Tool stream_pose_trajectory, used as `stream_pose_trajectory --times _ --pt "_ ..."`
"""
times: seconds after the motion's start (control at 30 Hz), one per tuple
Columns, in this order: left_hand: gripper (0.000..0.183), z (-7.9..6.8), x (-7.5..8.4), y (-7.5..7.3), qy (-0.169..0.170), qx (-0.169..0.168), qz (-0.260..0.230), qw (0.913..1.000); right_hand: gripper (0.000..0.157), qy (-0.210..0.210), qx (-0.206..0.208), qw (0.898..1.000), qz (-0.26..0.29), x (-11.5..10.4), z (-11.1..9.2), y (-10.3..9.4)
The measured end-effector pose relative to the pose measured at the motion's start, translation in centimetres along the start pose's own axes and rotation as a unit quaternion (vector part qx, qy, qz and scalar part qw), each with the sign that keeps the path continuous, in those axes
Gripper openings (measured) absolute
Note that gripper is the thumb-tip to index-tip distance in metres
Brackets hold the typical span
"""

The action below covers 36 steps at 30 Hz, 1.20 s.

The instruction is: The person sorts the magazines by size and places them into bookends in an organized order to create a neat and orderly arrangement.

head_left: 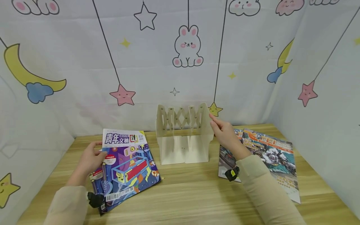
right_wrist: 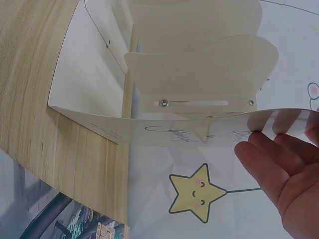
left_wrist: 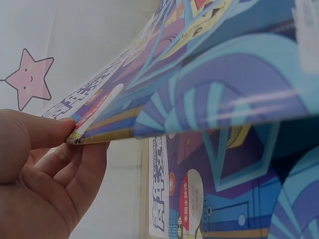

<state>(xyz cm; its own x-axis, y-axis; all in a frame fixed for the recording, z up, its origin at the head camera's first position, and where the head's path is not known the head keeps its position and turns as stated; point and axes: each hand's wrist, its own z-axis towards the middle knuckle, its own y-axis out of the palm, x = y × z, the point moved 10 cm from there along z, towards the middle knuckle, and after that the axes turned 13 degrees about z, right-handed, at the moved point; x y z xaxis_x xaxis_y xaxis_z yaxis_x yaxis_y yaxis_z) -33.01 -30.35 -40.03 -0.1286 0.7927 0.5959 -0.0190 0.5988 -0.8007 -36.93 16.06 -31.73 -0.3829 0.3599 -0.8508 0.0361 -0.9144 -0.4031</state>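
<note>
On the left, my left hand [head_left: 90, 158] pinches the left edge of the upper magazine [head_left: 126, 168], its cover purple and blue. That edge is lifted in the left wrist view, where my thumb [left_wrist: 50, 130] lies on top and the other fingers are below. Beneath it lies a second magazine [left_wrist: 187, 194] with a matching cover. At the middle back stands a cream expandable bookend [head_left: 184, 148] with upright dividers and crisscross slats. My right hand [head_left: 229, 137] touches the outer face of its right end panel [right_wrist: 194, 132] with extended fingers; the thumb is not clearly seen.
Two overlapping magazines [head_left: 277, 159] with dark, teal and orange covers lie at the right, partly under my right forearm. The wood-grain table [head_left: 185, 190] meets a white curtain [head_left: 157, 62] printed with stars, moons and a rabbit, behind and at both sides.
</note>
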Motion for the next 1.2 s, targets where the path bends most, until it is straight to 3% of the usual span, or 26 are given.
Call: stream_pose_trajectory --times 0.37,0.67,1.2 --pt "0.054 -0.8 0.2 -0.4 0.003 0.003 -0.034 0.9994 0.046 0.005 -0.003 1.0 0.007 0.0 0.0 0.1" --pt "0.053 -1.5 1.3 -1.1 0.026 0.024 -0.027 0.999 0.046 0.016 -0.003 1.0 0.007 0.1 -0.1 0.1" --pt "0.053 -3.2 2.6 -1.9 0.037 0.05 -0.039 0.9973 0.046 0.015 0.001 1.0 0.007 0.0 -0.1 0.1"
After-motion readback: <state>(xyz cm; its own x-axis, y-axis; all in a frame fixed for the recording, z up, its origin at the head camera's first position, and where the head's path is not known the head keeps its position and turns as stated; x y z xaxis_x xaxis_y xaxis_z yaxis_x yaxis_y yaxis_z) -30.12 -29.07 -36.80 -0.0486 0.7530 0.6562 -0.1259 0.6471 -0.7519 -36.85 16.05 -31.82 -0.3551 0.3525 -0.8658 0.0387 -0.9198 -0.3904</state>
